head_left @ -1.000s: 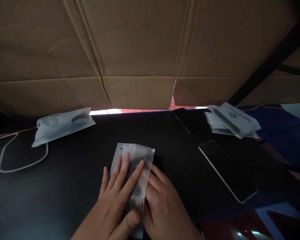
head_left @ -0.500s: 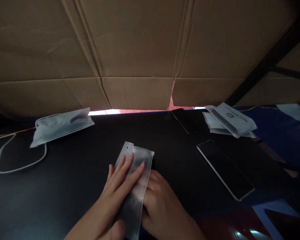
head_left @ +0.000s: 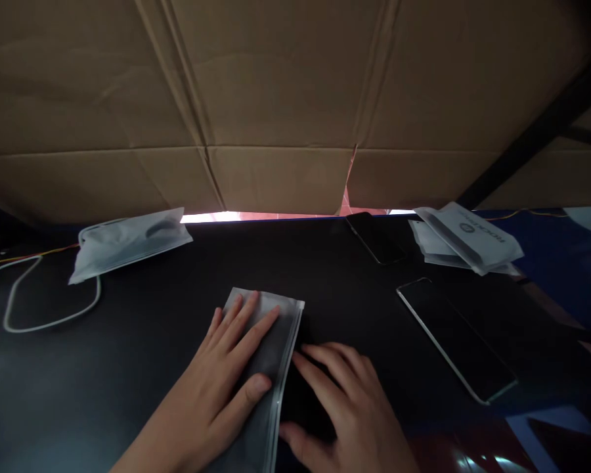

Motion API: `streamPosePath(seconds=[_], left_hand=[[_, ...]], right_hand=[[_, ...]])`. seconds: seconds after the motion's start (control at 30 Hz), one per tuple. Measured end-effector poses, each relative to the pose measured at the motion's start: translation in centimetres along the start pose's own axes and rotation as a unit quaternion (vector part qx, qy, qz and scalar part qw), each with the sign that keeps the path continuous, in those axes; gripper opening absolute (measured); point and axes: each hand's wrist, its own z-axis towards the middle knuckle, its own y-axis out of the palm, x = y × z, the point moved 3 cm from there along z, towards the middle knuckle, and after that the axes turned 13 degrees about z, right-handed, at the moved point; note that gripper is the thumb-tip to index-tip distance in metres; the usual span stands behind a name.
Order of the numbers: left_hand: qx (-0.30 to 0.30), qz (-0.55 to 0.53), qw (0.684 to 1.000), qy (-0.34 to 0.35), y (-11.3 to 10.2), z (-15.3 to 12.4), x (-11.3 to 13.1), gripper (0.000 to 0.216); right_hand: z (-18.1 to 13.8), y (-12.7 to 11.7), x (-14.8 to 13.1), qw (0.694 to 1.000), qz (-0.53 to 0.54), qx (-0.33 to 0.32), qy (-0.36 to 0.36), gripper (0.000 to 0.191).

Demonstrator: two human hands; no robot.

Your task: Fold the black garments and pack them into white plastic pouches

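A frosted zip-lock pouch (head_left: 268,387) lies on the dark table in front of me, its zip edge towards the right. My left hand (head_left: 224,374) presses flat on it with fingers spread and thumb out. My right hand (head_left: 347,401) is just right of the zip edge, fingers curved and apart, with nothing visible in them. Its index fingertip comes close to the edge; whether it touches, I cannot tell. The near end of the pouch runs out of view.
A filled frosted pouch (head_left: 132,243) and a white cable (head_left: 54,326) lie at the left. Right of centre are a dark phone (head_left: 375,238), a larger phone (head_left: 458,338) and stacked printed pouches (head_left: 473,236). Cardboard (head_left: 276,92) stands along the back edge.
My right hand has come away from the pouch's edge and its fingers have opened. My left thumb now stretches out over the pouch. The flap at the pouch's top corner no longer shows.
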Motion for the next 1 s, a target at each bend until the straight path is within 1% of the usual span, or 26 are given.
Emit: streamPosePath(seconds=[0.03,0.1,0.13,0.17,0.23,0.27,0.33,0.43,0.5,0.57,0.63,0.67,0.7,0.73,0.77,0.83,0.87,0.93,1.0], left_hand=[[0.002,-0.005,1.000,-0.001,0.2,0.0,0.4,0.067],[0.002,-0.021,1.000,0.002,0.2,0.1,1.1,0.068],[0.000,-0.032,0.999,0.006,-0.1,0.1,1.4,0.069],[-0.003,-0.046,0.999,0.009,-0.4,0.2,1.7,0.069],[-0.007,-0.078,0.997,0.010,-1.2,0.2,2.0,0.068],[-0.004,-0.090,0.996,0.007,-1.7,0.2,2.1,0.068],[0.010,-0.089,0.996,0.008,-2.5,0.2,2.4,0.070],[0.011,-0.045,0.997,0.058,-2.9,0.5,3.6,0.079],[0.002,-0.019,0.997,0.080,-2.7,0.6,4.2,0.077],[0.007,0.000,0.998,0.068,-2.7,0.4,4.2,0.069],[0.016,0.015,0.999,0.043,-2.8,0.1,3.4,0.063],[0.021,0.022,0.999,0.031,-2.9,0.1,2.8,0.061],[0.028,0.027,0.999,0.023,-3.0,0.1,2.2,0.061],[0.030,0.031,0.999,0.013,-3.2,0.3,1.5,0.061],[0.032,0.034,0.999,0.005,-3.4,0.7,1.0,0.061],[0.024,0.036,0.999,0.000,-3.9,2.2,0.5,0.058],[0.015,0.033,0.999,0.005,-4.0,3.2,0.6,0.054],[-0.019,0.010,1.000,0.022,-4.3,5.5,1.3,0.043],[-0.058,-0.019,0.998,0.029,-4.2,8.0,2.5,0.031]], right_hand=[[-0.1,0.4,0.0,1.000,0.014,-0.004,0.022,0.045],[0.2,1.1,-0.4,0.997,0.073,-0.029,0.028,0.030],[0.5,1.3,-0.7,0.993,0.111,-0.038,0.016,0.023],[0.7,1.4,-1.0,0.988,0.147,-0.046,0.001,0.020],[1.2,1.5,-1.6,0.976,0.205,-0.058,-0.032,0.020],[1.3,1.7,-1.8,0.971,0.227,-0.063,-0.043,0.021],[1.5,2.4,-1.9,0.965,0.253,-0.066,-0.031,0.025],[1.9,3.9,-2.1,0.967,0.250,-0.054,0.008,0.031],[2.2,4.4,-2.2,0.964,0.250,-0.079,0.038,0.041],[2.4,3.8,-2.2,0.951,0.274,-0.129,0.069,0.054],[2.1,2.3,-1.9,0.932,0.298,-0.186,0.087,0.066],[1.7,1.4,-1.6,0.925,0.306,-0.209,0.086,0.067],[1.2,0.5,-1.1,0.923,0.306,-0.214,0.089,0.064],[0.7,-0.3,-0.5,0.926,0.304,-0.203,0.096,0.056],[0.2,-1.1,0.2,0.932,0.299,-0.177,0.107,0.044],[-0.6,-2.0,1.5,0.942,0.281,-0.110,0.143,0.017],[-0.7,-2.3,2.1,0.945,0.269,-0.077,0.168,0.014],[-0.5,-2.4,2.9,0.944,0.238,-0.028,0.227,0.019],[0.1,-2.3,3.1,0.938,0.210,0.001,0.276,0.025]])
